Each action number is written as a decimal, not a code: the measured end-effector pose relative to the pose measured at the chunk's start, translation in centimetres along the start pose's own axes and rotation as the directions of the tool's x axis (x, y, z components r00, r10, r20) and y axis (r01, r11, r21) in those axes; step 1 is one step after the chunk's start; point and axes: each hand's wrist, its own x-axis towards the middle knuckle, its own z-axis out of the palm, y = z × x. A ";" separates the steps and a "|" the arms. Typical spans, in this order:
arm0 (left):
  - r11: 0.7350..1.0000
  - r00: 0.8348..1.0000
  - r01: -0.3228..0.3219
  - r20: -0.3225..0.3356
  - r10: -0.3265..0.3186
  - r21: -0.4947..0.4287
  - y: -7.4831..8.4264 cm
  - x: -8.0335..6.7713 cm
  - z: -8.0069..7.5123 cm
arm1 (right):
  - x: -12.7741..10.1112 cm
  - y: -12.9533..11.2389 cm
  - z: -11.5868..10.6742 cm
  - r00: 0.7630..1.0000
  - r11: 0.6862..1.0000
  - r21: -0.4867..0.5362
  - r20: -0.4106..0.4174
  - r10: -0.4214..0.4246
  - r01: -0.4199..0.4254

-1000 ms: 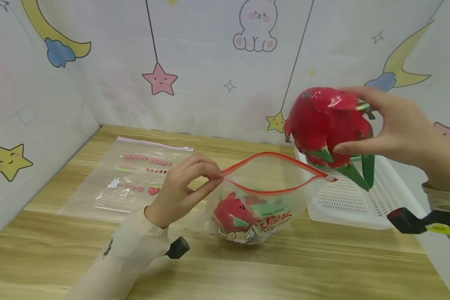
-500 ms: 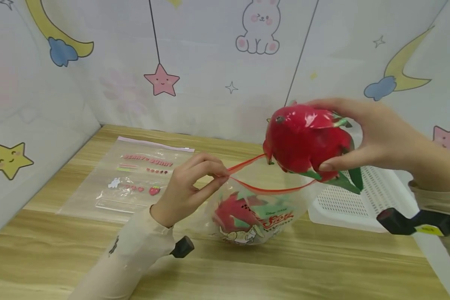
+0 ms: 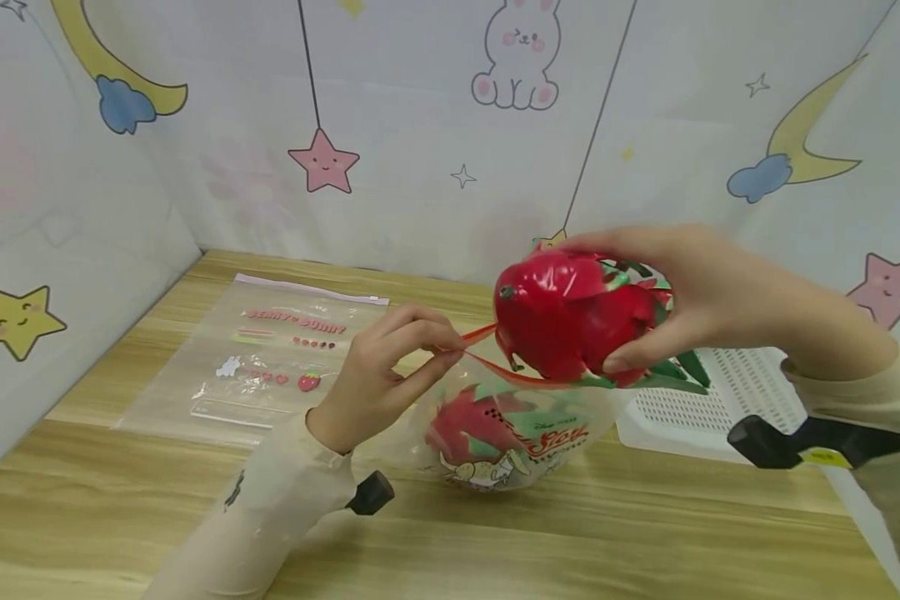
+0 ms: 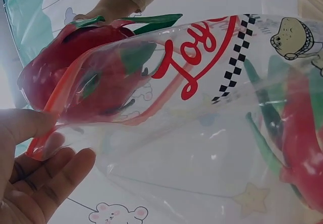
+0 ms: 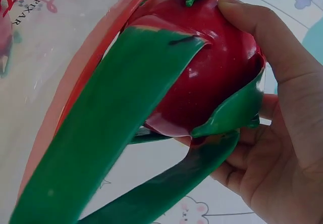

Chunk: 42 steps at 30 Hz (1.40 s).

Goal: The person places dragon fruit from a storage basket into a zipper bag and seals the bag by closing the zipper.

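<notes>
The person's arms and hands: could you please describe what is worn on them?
Both hands, left hand and right hand, are bare. Each arm wears a long cream sleeve; the left one bears a small dark mark. A black device sits at each wrist, the right one with a yellow label.

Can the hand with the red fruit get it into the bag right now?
Probably yes. The left hand pinches the red rim of the bag, holding its mouth open, and the right hand holds the dragon fruit right at that opening, with nothing between them.
</notes>
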 end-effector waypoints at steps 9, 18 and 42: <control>1.000 1.000 -0.001 0.010 0.001 -0.011 0.0 0.2 0.2 | 0.6 -0.4 0.5 0.994 0.998 0.012 0.093 0.054 -0.055; 1.000 0.999 -0.010 0.031 0.009 0.018 0.4 0.4 0.2 | 0.8 -0.8 1.2 0.979 0.989 -0.102 0.166 0.119 -0.103; 0.997 0.999 -0.019 0.029 0.017 0.079 0.3 0.1 0.2 | 1.3 -1.2 3.8 0.993 0.915 -0.404 0.105 0.046 0.000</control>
